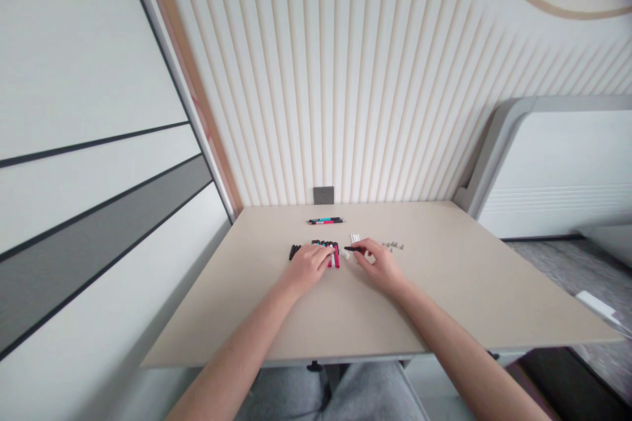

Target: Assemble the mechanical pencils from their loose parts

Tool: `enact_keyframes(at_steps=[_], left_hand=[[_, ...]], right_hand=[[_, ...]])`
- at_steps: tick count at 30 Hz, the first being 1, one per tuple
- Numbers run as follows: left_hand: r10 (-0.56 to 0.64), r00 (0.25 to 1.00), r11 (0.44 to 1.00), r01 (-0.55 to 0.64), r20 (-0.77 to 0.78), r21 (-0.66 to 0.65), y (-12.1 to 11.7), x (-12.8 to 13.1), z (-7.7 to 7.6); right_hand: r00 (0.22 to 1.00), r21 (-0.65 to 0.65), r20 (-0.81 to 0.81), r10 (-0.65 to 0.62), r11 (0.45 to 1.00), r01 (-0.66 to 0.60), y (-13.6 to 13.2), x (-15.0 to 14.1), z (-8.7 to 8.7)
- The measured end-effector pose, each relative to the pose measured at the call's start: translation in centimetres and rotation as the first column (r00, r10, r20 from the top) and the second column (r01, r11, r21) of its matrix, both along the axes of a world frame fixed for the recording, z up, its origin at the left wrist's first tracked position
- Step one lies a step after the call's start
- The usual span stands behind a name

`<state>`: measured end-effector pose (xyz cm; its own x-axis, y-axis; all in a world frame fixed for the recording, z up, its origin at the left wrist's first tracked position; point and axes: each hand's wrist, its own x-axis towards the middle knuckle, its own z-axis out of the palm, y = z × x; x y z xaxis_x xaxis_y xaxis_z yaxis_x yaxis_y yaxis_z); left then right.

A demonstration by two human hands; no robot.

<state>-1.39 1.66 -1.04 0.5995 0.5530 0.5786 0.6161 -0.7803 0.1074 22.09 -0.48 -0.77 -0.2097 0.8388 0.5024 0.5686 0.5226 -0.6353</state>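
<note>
On your far left stand smooth white panels (pixel 89 46), crossed by a grey band (pixel 113 227) and dark strips. Beside them, a cream fluted wall (pixel 316 79) rises behind your pale beige tabletop (pixel 222 316). Short black tubes (pixel 295 251) lie just left of your left hand (pixel 306 266), whose fingers bend over a row of black, pink and white pen barrels (pixel 334 258); you cannot tell whether they grip one. Farther back, two slim pens (pixel 324 220) lie near the wall, below a dark grey socket (pixel 323 195). Right of the row are small white pieces (pixel 355 237). Your right hand (pixel 381 266) pinches a black pen part (pixel 352 248) between closed fingers, its free end towards the row. Beyond lie small greyish pieces (pixel 394 246), too tiny to identify. Past the tabletop's right edge are a white, grey-edged headboard (pixel 563 164), a grey patterned floor (pixel 587 273) and, above, a gold-coloured arc (pixel 557 12).
</note>
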Motion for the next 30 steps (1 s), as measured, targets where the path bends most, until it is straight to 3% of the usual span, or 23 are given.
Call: enact_keyframes(at_steps=[6, 10, 15, 19, 25, 30], left_hand=[[0.017, 1.0, 1.0, -0.017, 0.017, -0.002, -0.3, 0.2, 0.3], [0.114, 0.99, 0.993, -0.114, 0.085, -0.005, 0.0, -0.5, 1.0], [0.359, 0.898, 0.933, -0.354, 0.252, -0.069, 1.9, -4.5, 1.3], [0.472, 0.822, 0.881, -0.453, 0.32, -0.137, 3.1, -7.5, 0.7], [0.486, 0.825, 0.873, -0.446, 0.289, -0.197, 3.2, -7.2, 0.1], [0.467, 0.85, 0.88, -0.421, 0.244, -0.219, 3.1, -6.5, -0.3]], right_hand=[[1.0, -0.032, -0.007, -0.021, 0.999, 0.02, 0.1, 0.0, -0.3], [1.0, -0.036, -0.008, -0.026, 0.999, 0.025, 0.0, 0.0, -0.3], [0.998, -0.038, -0.015, -0.06, 0.998, 0.059, 0.1, 0.2, -0.3], [0.988, -0.038, -0.045, -0.147, 0.989, 0.145, 0.6, 0.5, -0.4], [0.949, -0.057, -0.101, -0.299, 0.954, 0.295, 1.2, 1.6, -0.4], [0.941, -0.088, -0.118, -0.318, 0.947, 0.309, 1.4, 1.9, -0.5]])
